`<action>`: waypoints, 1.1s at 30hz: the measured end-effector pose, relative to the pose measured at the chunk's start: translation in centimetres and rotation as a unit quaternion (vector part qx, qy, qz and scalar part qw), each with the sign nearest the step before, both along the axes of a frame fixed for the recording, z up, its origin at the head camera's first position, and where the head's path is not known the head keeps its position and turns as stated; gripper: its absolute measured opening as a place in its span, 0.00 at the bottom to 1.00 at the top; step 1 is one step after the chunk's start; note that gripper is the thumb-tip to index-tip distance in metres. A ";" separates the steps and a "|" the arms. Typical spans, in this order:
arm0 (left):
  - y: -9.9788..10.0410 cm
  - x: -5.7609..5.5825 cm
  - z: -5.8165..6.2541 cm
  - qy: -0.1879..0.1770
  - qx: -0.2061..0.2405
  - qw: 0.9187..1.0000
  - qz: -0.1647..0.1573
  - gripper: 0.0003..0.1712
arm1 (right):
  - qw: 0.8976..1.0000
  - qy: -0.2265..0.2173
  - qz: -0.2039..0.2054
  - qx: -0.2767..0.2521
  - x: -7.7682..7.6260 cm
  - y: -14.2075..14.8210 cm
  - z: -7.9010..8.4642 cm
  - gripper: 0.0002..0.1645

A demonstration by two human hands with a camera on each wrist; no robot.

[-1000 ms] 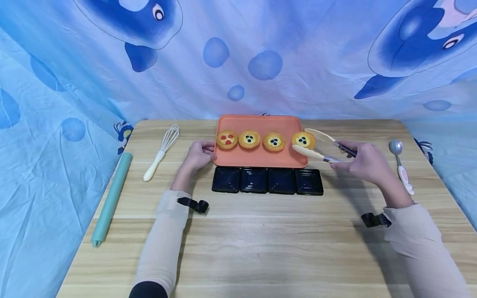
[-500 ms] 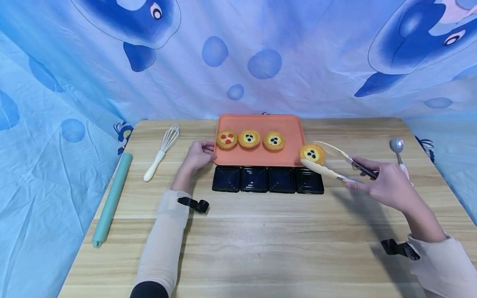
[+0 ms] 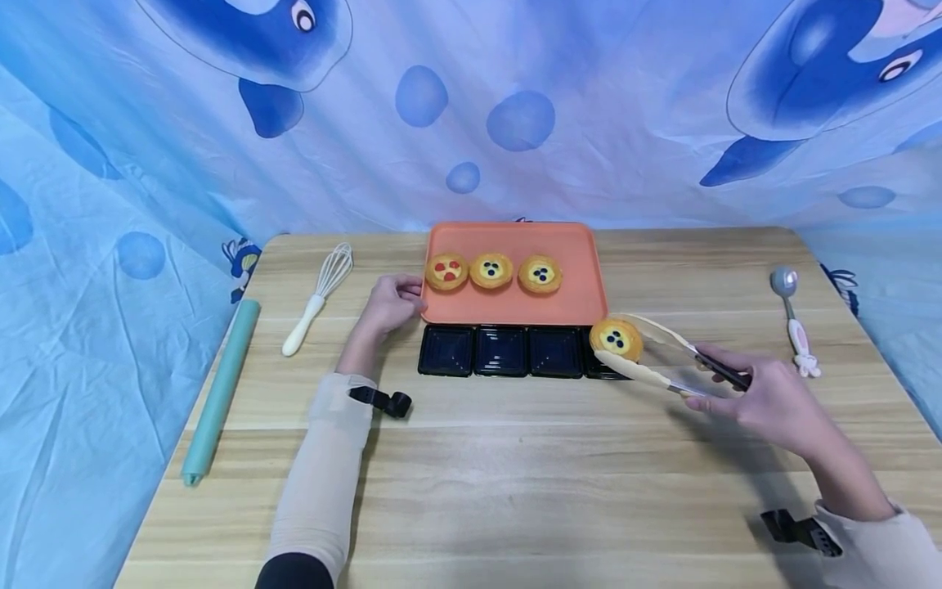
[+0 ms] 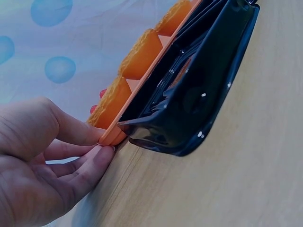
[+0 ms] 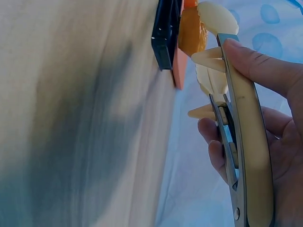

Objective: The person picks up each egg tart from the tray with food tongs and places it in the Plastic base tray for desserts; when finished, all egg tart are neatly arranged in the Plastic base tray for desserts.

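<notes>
My right hand (image 3: 773, 401) grips cream-tipped tongs (image 3: 640, 372), thumb on one arm and fingers round the other. Between the tong tips is a tart (image 3: 616, 335) topped with dark berries, over the rightmost black square tray (image 3: 607, 373) and hiding much of it. In the right wrist view the tart (image 5: 190, 35) shows side-on, above the black tray's rim. My left hand (image 3: 392, 306) pinches the left edge of an orange tray (image 3: 515, 309), thumb on top and fingers beneath in the left wrist view. A red-topped tart (image 3: 446, 272) and two berry tarts (image 3: 491, 271) sit on it.
Other black square trays (image 3: 502, 352) line up along the orange tray's front edge. Left of my left arm lie a whisk (image 3: 316, 303) and a green rolling pin (image 3: 221, 393). A spoon with a rabbit-shaped handle (image 3: 798, 335) lies at the far right.
My right hand has carried the tart in the tongs from the orange tray's right end toward me, over the rightmost black tray. My left hand stays on the orange tray's edge.
</notes>
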State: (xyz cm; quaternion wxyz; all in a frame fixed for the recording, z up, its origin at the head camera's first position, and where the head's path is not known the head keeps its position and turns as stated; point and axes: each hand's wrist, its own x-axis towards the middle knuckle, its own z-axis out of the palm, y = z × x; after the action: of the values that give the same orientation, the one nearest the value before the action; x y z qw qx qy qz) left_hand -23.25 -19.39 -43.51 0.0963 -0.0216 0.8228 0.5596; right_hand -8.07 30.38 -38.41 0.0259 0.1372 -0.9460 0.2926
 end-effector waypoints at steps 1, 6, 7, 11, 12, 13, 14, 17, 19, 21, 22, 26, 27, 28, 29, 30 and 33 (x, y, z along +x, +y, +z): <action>0.0 -0.1 0.0 -0.002 0.002 1.000 0.001 0.28 | 1.000 -0.001 0.001 0.001 0.0 0.0 -0.1 0.44; -0.2 -0.2 0.0 -0.008 0.015 1.000 0.002 0.28 | 1.000 -0.012 -0.005 0.012 0.1 -0.2 -0.4 0.45; -0.2 -0.2 0.0 -0.009 0.015 1.000 0.002 0.28 | 1.000 -0.013 -0.006 0.013 0.1 -0.2 -0.4 0.45; -0.1 -0.2 0.1 -0.008 0.019 1.000 0.002 0.28 | 1.000 -0.018 -0.009 0.013 0.2 -0.2 -0.4 0.45; -0.1 -0.1 0.1 -0.008 0.021 1.000 0.003 0.28 | 1.000 -0.018 -0.010 0.013 0.2 -0.2 -0.5 0.45; -0.1 -0.1 0.2 -0.008 0.024 1.000 0.004 0.28 | 1.000 -0.018 -0.010 0.012 0.2 -0.2 -0.5 0.45; -0.1 -0.1 0.1 -0.008 0.027 1.000 0.004 0.28 | 1.000 -0.017 -0.011 0.012 0.2 -0.2 -0.5 0.45; -0.1 -0.1 0.0 -0.009 0.031 0.999 0.006 0.29 | 1.000 -0.019 -0.012 0.007 0.2 -0.2 -0.6 0.46; -0.1 -0.1 0.0 -0.012 0.031 0.999 0.005 0.29 | 1.000 -0.025 -0.013 0.006 0.3 -0.2 -0.7 0.49; -0.1 0.1 0.0 -0.016 0.032 0.999 0.005 0.29 | 0.999 -0.035 -0.014 0.007 0.3 -0.2 -0.7 0.53; -0.2 0.1 -0.1 -0.016 0.032 0.999 0.004 0.29 | 0.999 -0.041 -0.016 0.007 0.3 -0.2 -0.7 0.55; -0.2 0.2 0.0 -0.017 0.033 0.999 0.005 0.29 | 0.999 -0.042 -0.025 0.006 0.3 -0.2 -0.6 0.60; -0.2 0.2 -0.1 -0.015 0.032 0.999 0.005 0.29 | 0.999 -0.040 -0.028 0.005 0.3 -0.2 -0.6 0.60; -0.3 0.1 -0.2 -0.015 0.031 0.999 0.004 0.30 | 0.999 -0.038 -0.031 0.004 0.3 -0.1 -0.6 0.60; -0.3 0.1 -0.2 -0.015 0.031 0.999 0.004 0.30 | 0.999 -0.035 -0.034 0.003 0.2 -0.1 -0.6 0.60; -0.3 0.1 -0.2 -0.015 0.031 0.999 0.003 0.30 | 0.999 -0.032 -0.035 0.001 0.2 0.0 -0.5 0.60; -0.2 0.0 -0.2 -0.014 0.029 0.999 0.002 0.30 | 0.999 -0.016 -0.034 0.000 -0.1 0.1 -0.2 0.60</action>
State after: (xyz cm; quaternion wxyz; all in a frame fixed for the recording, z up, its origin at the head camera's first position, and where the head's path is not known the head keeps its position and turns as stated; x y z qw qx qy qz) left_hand -23.24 -19.61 -43.74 0.1071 -0.0287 0.8050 0.5828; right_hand -8.14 30.45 -38.57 0.0207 0.1004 -0.9505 0.2934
